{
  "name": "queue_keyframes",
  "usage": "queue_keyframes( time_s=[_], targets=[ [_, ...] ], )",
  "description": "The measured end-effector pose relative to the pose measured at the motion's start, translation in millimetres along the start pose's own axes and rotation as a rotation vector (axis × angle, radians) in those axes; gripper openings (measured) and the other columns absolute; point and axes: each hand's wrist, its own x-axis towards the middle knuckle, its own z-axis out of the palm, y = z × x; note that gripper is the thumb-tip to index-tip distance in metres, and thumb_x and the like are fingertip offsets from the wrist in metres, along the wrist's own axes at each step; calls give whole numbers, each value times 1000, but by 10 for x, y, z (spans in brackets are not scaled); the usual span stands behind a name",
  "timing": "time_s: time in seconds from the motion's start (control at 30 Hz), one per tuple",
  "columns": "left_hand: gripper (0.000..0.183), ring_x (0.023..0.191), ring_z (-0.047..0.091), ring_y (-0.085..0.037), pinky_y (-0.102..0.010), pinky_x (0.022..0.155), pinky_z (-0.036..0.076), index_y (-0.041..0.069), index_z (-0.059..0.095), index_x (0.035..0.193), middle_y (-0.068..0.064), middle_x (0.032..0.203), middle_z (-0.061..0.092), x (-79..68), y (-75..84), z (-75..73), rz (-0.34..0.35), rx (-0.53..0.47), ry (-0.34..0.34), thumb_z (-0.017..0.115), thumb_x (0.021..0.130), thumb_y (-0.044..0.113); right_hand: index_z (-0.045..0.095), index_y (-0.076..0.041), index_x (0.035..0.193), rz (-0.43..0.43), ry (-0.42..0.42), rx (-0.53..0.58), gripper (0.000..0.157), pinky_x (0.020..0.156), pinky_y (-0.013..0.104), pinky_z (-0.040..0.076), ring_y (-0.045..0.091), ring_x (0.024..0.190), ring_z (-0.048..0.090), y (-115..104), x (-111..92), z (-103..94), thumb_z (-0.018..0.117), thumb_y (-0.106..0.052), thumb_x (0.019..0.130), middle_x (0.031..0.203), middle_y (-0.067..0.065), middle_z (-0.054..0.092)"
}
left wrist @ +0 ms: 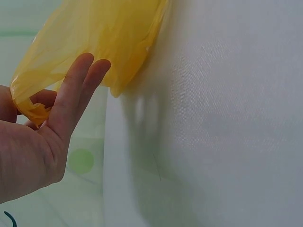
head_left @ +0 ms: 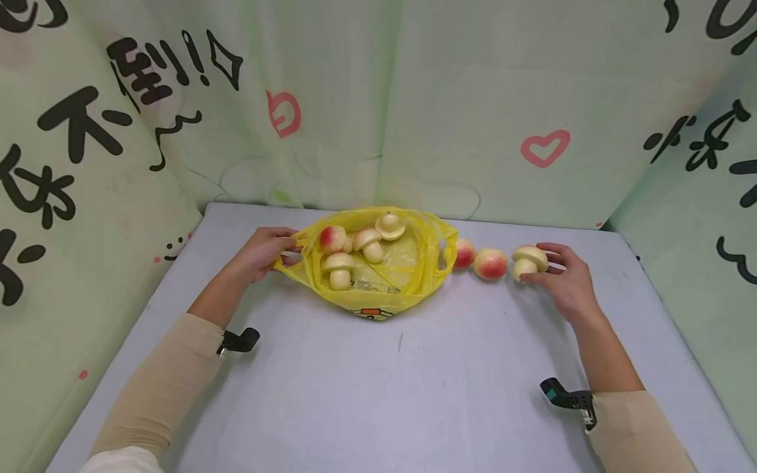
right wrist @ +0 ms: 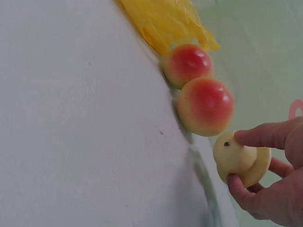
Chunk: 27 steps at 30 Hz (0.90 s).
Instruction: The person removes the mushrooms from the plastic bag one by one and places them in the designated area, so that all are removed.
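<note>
My left hand [head_left: 267,253] pinches the left handle of a yellow plastic bag [head_left: 408,295], whose mouth gapes wide; in the left wrist view two fingers extend past the film. Inside the bag lie several cream mushrooms [head_left: 340,270] and a red-and-cream peach [head_left: 333,239]. Off to the right, my right hand [head_left: 564,279] grips another mushroom [head_left: 526,261] between thumb and fingers, its stem end showing in the right wrist view. Two more peaches [head_left: 490,264] sit on the table between that mushroom and the bag, the nearer one beside the bag's right handle.
The table [head_left: 367,394] has a pale, smooth cover. Light green curtains [head_left: 461,118] with black characters and pink hearts stand behind it and on both sides. A black wrist camera mount [head_left: 239,340] juts from each forearm.
</note>
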Motion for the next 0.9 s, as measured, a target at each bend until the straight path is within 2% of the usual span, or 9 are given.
queue_keyframes(
  time_s=[0.2,0.3,0.4,0.47,0.57,0.9],
  targets=[
    [43,75,71,-11,-23,77,63,0,50,150,-21,133,58,3,-16,-1,3,-10,2,47,112,18,41,-10,157,-1,-31,-19,79,83,10,50,38,134,49,11,41,49,83,-15,90,159,22,38],
    [42,75,71,-11,-23,77,63,0,51,150,-20,132,59,9,-20,-3,3,-17,3,47,111,18,39,-10,159,2,-54,-32,80,99,26,56,42,139,46,20,59,65,81,-16,91,160,25,36],
    [43,75,72,-10,-24,77,63,0,50,151,-20,133,59,16,-21,-7,3,-20,3,47,112,17,36,-10,160,15,-65,-42,81,113,46,50,44,141,44,26,71,76,80,-15,92,162,26,34],
    [43,75,72,-11,-25,78,63,0,49,151,-20,134,59,18,-21,-8,3,-20,0,46,112,18,35,-10,161,19,-68,-43,81,115,53,46,44,142,43,33,76,80,80,-15,93,163,26,33],
    [43,75,73,-11,-25,78,64,1,50,150,-20,134,59,26,-25,-7,-3,-17,3,46,112,18,34,-10,161,21,-74,-36,82,116,56,44,45,143,42,32,80,90,79,-16,93,163,26,32],
    [43,75,72,-12,-25,78,63,1,50,151,-20,134,58,34,-36,-2,-2,-11,7,46,112,18,34,-12,161,29,-82,-34,81,116,55,44,45,143,43,7,82,108,78,-13,93,164,26,31]
  ],
)
